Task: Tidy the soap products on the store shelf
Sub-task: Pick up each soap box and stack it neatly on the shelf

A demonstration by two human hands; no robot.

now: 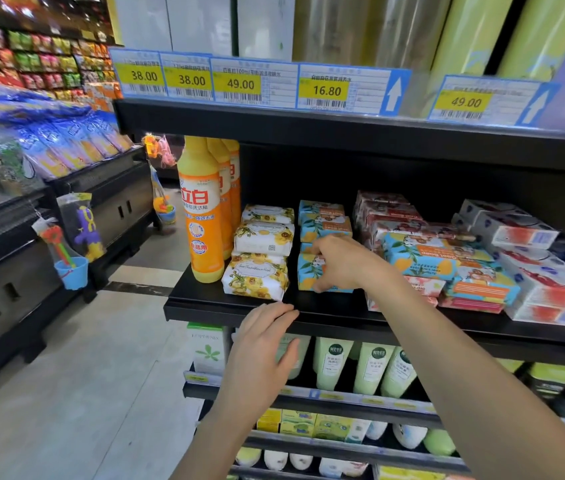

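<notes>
Blue soap bar point(308, 273) lengthwise along shelf point(329, 304)

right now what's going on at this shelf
A person is tidying soap packs on a black shelf. Their right hand grips the front blue-and-orange soap pack in its row, while the left hand is open at the shelf's front edge. Further right, similar packs lie jumbled on a pink pile.

Blue soap bar point(307, 271) partly hidden by right hand point(338, 262), price label point(324, 90) print blurred
</notes>
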